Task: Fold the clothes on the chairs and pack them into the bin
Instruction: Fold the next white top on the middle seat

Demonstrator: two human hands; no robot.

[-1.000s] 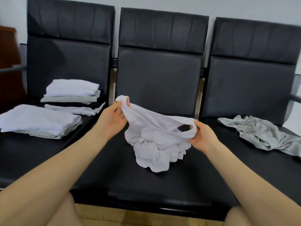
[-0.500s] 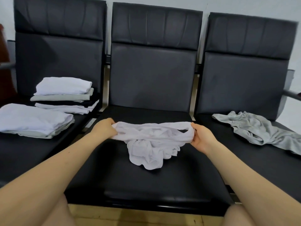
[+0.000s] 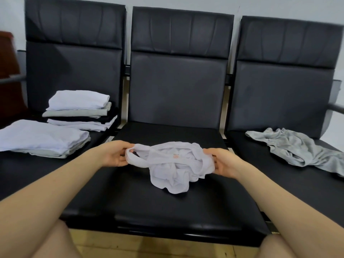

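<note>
White cotton top, crumpled, hangs between both hands over the middle seat. L hand pinches one end of the neck/hem band at 9 o'clock of the bundle; R hand pinches the other end at 3 o'clock. Hands apart, both clamped on cloth, band pulled fairly taut w/ a small red label facing up. Lower part of the top sags and touches the seat at 6 o'clock.

Step, as I read it: opening out this top to find its edges before folding. Next move prob. needs a shake or a spread flat on the seat, so hems line up; the bunched middle must come loose first.

Room: middle seat is bare black leather all round the top, backrest at 12 o'clock, front lip at 6 o'clock near the knees. Cloth could slide off that lip if spread too low.

Outward: L seat at 9–10 o'clock carries two folded stacks, near stack and far stack, just beside each other. R seat at 3 o'clock holds a grey garment, unfolded, well apart from the hands. Bin not in view.
</note>
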